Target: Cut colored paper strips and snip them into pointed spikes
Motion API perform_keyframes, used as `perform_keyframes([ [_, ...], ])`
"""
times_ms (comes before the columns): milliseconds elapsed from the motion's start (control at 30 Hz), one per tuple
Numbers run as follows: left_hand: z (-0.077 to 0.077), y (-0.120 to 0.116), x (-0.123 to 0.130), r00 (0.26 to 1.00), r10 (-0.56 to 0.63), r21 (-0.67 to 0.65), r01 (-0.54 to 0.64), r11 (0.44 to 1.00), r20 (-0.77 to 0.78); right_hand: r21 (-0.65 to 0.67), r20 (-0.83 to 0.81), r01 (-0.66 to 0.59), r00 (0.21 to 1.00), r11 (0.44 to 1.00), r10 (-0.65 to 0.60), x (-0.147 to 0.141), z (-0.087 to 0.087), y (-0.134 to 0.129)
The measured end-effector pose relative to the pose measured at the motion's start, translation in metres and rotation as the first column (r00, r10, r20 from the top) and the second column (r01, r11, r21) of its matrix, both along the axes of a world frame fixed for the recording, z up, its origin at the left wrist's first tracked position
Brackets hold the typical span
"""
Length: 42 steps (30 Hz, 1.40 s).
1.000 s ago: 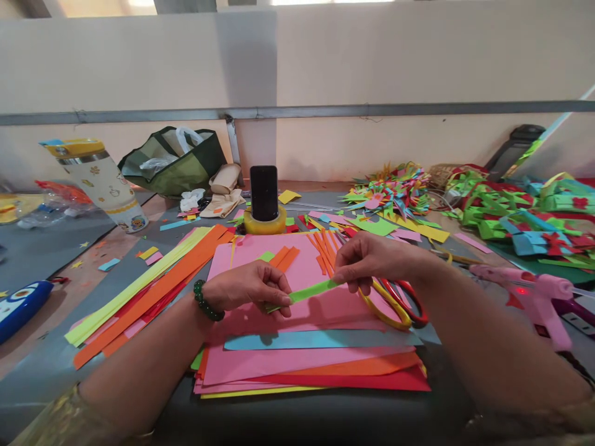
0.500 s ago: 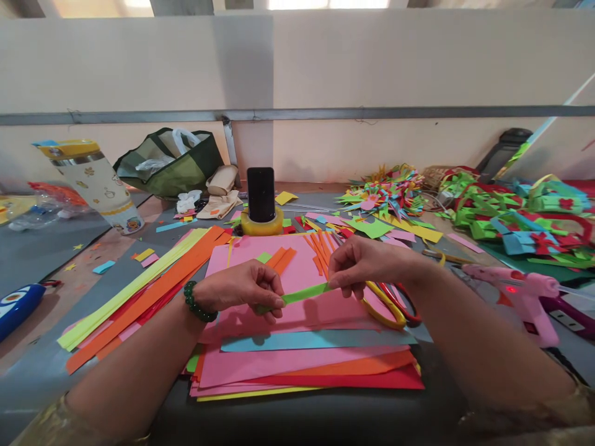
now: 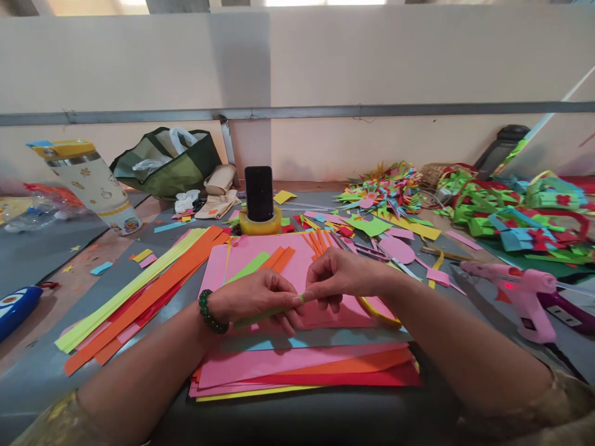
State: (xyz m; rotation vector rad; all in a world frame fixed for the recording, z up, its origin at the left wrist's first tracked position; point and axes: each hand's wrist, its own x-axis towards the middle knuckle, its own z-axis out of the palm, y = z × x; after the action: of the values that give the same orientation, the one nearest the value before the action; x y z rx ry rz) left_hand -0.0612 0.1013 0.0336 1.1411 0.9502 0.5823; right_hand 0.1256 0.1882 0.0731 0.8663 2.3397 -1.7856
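Pinched between thumb and fingers of my left hand (image 3: 267, 298) is a green paper strip (image 3: 255, 321), which runs back under the palm. My right hand (image 3: 335, 280) closes on the strip's tip, and the two hands almost meet. Most of the strip is hidden by my fingers. Below them lies a stack of coloured paper with a pink sheet (image 3: 225, 257) on top and a blue strip (image 3: 260, 342) across it. Orange strips (image 3: 279, 259) rest just beyond my left hand. Yellow-handled scissors (image 3: 379, 313) lie partly under my right wrist.
Long paper strips (image 3: 153, 296) fan out at left. A phone (image 3: 259, 193) stands in a tape roll (image 3: 261, 224) behind the stack. To the right lie a pink glue gun (image 3: 520, 291) and paper baskets (image 3: 534, 229). A tumbler (image 3: 93, 186) stands at left.
My right hand has moved left along the green strip toward my left hand, which shifted slightly right. The stretch of strip between them has shrunk to a tip.
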Motion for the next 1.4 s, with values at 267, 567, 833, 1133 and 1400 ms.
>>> perform_keyframes([
  [267, -0.003, 0.002, -0.004, 0.998, 0.0, -0.067, 0.004, 0.998, 0.064, -0.003, -0.003, 0.016, 1.0, 1.0, -0.017, 0.003, 0.001, 0.007],
  [567, 0.001, 0.005, -0.007, 0.998, 0.054, -0.06, -0.051, 0.997, 0.037, 0.047, -0.013, 0.061, 0.998, 0.997, -0.061, 0.009, 0.007, 0.012],
  [833, 0.005, 0.007, -0.018, 0.99, 0.134, 0.017, -0.133, 0.991, -0.041, 0.099, -0.056, 0.164, 0.986, 0.981, -0.159, 0.021, 0.017, 0.023],
  [1133, 0.011, 0.008, -0.023, 0.963, 0.235, 0.06, -0.229, 0.972, -0.132, 0.154, -0.062, 0.191, 0.981, 0.97, -0.183, 0.031, 0.024, 0.029],
  [1400, 0.013, 0.009, -0.026, 0.953, 0.267, 0.071, -0.259, 0.963, -0.141, 0.146, -0.04, 0.181, 0.983, 0.973, -0.177, 0.03, 0.019, 0.031],
])
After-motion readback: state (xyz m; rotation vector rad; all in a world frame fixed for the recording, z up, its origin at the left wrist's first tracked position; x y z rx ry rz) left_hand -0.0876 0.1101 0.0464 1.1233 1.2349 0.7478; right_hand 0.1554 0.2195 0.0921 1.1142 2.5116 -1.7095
